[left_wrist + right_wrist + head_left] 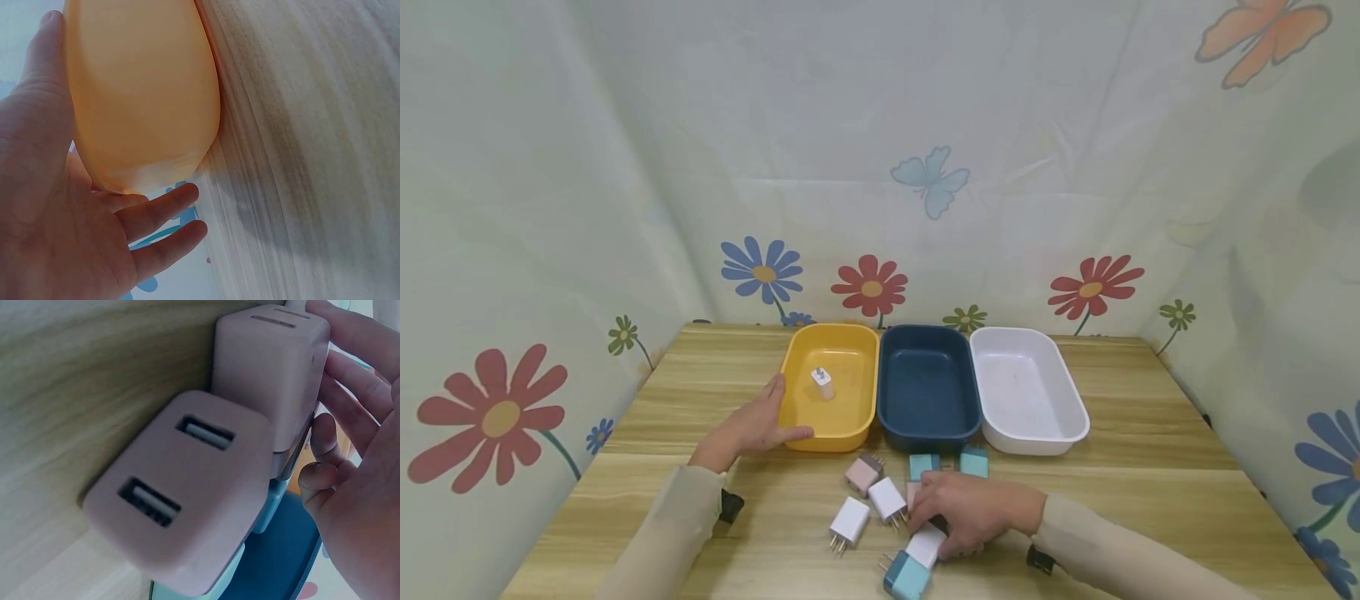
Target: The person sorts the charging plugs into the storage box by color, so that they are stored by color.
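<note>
In the head view, my left hand [752,427] rests against the front left corner of a yellow bin [837,442], thumb along the rim. Its fingers [159,209] look straight and loose in the left wrist view. A white USB charger [822,384] with prongs stands inside that bin. My right hand [966,510] reaches down into a cluster of USB chargers, thumb and fingers around a white charger [927,546]. In the right wrist view, a pink charger [187,487] with two ports is close beside it. The grip is partly hidden.
A navy bin [928,383] and a white bin [1026,392] adjoin the yellow one. Loose on the wooden table lie white chargers [850,522], a pink charger [864,474] and teal chargers [907,577]. A flowered curtain hangs behind.
</note>
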Tool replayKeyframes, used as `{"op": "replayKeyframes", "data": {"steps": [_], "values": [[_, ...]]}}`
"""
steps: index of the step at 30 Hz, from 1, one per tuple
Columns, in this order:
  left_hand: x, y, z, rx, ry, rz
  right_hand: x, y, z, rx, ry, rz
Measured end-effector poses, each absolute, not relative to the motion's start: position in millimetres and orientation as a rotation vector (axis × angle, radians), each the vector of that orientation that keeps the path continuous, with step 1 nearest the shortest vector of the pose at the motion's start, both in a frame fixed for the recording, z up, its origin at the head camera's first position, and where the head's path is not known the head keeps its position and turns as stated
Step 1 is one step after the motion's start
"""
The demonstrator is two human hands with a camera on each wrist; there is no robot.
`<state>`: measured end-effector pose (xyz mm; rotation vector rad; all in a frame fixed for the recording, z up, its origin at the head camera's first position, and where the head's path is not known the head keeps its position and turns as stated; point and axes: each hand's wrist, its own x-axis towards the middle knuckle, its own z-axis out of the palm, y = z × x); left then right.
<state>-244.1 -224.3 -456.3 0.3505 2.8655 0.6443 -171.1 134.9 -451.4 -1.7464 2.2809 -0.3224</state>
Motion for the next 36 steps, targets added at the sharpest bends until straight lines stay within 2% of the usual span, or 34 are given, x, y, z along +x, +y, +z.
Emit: {"op": "replayKeyframes", "data": {"steps": [24,36], "values": [[-245.5,-225.6,-460.3,0.358,2.856,0.667,-171.5,129.5,-455.5,-1.780,2.265,-0.293],[-245.7,-224.8,-458.6,0.356,2.858,0.684,-173.1,132.4,-437.5,-1.716,2.270,-0.433]]}}
